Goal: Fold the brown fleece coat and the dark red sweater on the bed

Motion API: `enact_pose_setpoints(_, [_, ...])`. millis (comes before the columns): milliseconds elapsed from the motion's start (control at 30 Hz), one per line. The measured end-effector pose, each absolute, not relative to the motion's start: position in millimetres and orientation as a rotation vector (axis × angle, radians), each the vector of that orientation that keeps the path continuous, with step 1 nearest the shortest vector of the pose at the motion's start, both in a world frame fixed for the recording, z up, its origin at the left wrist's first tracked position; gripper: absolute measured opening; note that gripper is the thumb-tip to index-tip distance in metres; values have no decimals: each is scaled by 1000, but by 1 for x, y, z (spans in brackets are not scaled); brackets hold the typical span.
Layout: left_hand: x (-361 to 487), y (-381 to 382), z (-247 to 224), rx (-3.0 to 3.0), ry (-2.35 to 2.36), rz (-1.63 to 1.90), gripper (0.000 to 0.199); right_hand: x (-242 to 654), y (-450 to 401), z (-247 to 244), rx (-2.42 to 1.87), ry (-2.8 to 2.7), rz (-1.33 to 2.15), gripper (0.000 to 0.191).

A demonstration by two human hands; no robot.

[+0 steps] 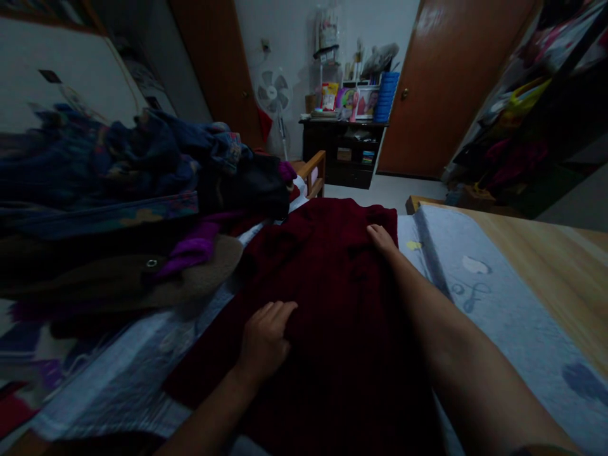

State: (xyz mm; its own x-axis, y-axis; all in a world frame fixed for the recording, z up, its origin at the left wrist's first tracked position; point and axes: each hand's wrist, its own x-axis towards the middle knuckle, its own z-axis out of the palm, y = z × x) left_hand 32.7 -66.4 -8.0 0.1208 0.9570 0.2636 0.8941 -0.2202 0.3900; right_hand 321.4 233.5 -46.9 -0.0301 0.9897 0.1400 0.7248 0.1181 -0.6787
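A dark red garment [332,285] lies spread out over a pale blue patterned cover, its far end near the wooden bed frame. Over its left part is my left hand [266,335], the thumb apart from the fingers and nothing visible held. Farther away, my right hand [381,238] rests on the garment near its far right corner, with the fingers laid on the cloth. My right forearm passes over the garment's right edge.
Denim and dark clothes [156,158] are piled high at the left, with a brown piece [204,272] low in the heap. Bare wooden board [546,253] shows at the right beside the cover [479,285]. Beyond stand a fan [274,95] and a dark cabinet [332,152].
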Motion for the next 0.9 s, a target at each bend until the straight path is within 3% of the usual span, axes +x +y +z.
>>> enact_pose_setpoints(167, [6,-59,4,1541,1888,1335,37,324,202,-33,-1560,-1869,621,43])
enact_pose_setpoints(300, [-7,-48,1,847,1548,1698,37,314,153,-34,-1480,-1875,365,41])
enact_pose_setpoints(433, [-9,-45,-11,510,1323,1655,37,291,98,-24,-1371,-2136,244,27])
enact_pose_setpoints(633, [-3,-52,-4,544,1243,1550,39,245,45,-12,-1112,-2582,159,36])
enact_pose_setpoints(733, [-12,-51,11,655,1338,1649,39,234,42,-13,-1087,-2594,125,18])
enact_pose_setpoints(900, [-33,-47,28,899,1497,1671,48,243,48,-12,-960,-2312,326,23])
